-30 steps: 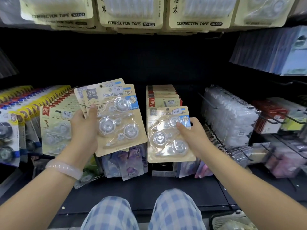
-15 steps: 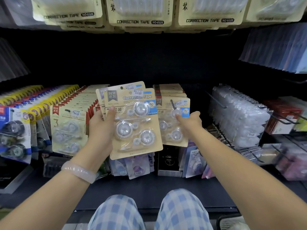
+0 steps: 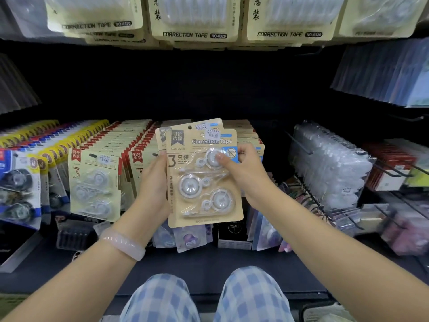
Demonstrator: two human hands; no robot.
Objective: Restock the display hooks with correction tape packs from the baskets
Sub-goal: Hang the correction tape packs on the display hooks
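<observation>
A small stack of correction tape packs (image 3: 204, 173) is held upright in front of the hanging rows: kraft-coloured card backs with rounded corners, each under a glossy clear blister moulded over three round, toothed tape wheels. The front card reads "Correction Tape" and carries a white price sticker by its hang hole; at least one more card peeks out behind it. The left hand (image 3: 154, 182) clasps the stack's left edge, thumb on the front. The right hand (image 3: 246, 173) pinches the front pack's upper right, thumb pressed on the top blister. Behind and left of the stack, rows of hanging packs (image 3: 95, 184) in similar beige card fill the hooks; right of it hang clear plastic blister packs (image 3: 329, 168), their contents blurred. Above the stack hang larger cream cards (image 3: 195, 19) printed "CORRECTION TAPE". On the left wrist sits a smooth, pale translucent bangle (image 3: 123, 245). Below the stack, blue-and-white checked fabric covers the knees (image 3: 204, 296).
</observation>
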